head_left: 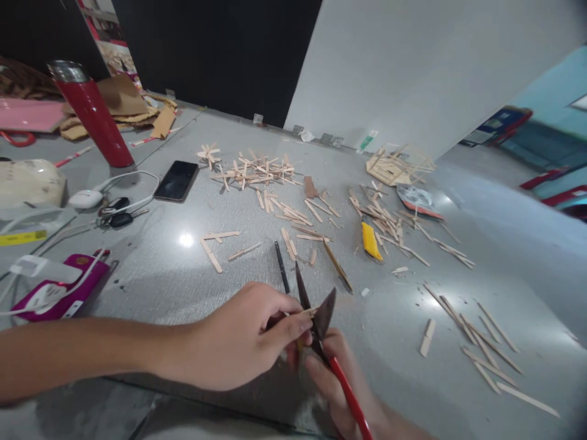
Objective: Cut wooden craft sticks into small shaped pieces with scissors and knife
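My left hand (257,336) pinches a short wooden stick (312,310), most of it hidden by the fingers. Its free end lies between the spread blades of the red-handled scissors (324,315). Wrapped round the scissors' handles is my right hand (337,385), close beside the left near the table's front edge. Just beyond the blades lie a black pen (281,266) and a thin brownish stick-like tool (338,266). A few pale sticks (211,253) are laid at angles to the left of the pen.
Piles of wooden sticks (257,170) cover the table's middle, with more at right (477,342). A yellow cutter (370,241) lies among them. A stick frame (394,166) stands at the back. On the left are a phone (177,181), a red flask (94,113) and a purple power strip (68,284) with cables.
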`<state>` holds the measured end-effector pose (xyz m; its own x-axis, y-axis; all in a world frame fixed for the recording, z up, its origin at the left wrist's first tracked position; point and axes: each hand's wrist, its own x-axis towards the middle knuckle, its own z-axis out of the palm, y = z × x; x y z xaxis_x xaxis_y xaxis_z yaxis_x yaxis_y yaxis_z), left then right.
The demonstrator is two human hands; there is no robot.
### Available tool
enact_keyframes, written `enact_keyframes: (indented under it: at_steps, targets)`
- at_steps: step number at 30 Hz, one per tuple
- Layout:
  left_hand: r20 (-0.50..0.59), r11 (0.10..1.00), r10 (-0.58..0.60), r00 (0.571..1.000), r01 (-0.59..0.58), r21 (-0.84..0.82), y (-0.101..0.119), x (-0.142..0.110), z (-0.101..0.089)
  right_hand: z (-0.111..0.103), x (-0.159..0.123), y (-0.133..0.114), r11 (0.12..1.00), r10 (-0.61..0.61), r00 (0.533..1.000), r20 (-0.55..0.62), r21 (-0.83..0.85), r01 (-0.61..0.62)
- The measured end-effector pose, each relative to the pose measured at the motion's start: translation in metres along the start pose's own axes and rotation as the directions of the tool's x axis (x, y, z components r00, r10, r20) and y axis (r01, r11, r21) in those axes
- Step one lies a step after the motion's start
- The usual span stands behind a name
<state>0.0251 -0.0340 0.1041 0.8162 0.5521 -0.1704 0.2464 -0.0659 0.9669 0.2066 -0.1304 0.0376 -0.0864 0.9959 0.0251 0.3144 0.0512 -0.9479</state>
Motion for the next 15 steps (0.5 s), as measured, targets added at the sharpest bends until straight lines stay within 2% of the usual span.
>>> enact_keyframes:
  at_steps: [5,10,15]
  targets:
    - [-0.051,0.999,0.012,0.999,-0.010,0.031,-0.005,0.000,0.007,-0.004,0.006,-0.011,0.998,-0.001,0.998,0.067,0.063,-0.004]
    - [-0.030,0.999,0.021,0.999,-0.020,0.037,-0.003,-0.002,0.009,-0.003,0.008,-0.018,0.996,-0.069,0.998,0.003,0.053,0.069]
    - [-0.041,0.998,0.041,0.998,-0.039,0.040,0.003,-0.007,0.009,-0.009,0.004,-0.016,0.996,-0.039,0.999,0.011,0.079,0.038]
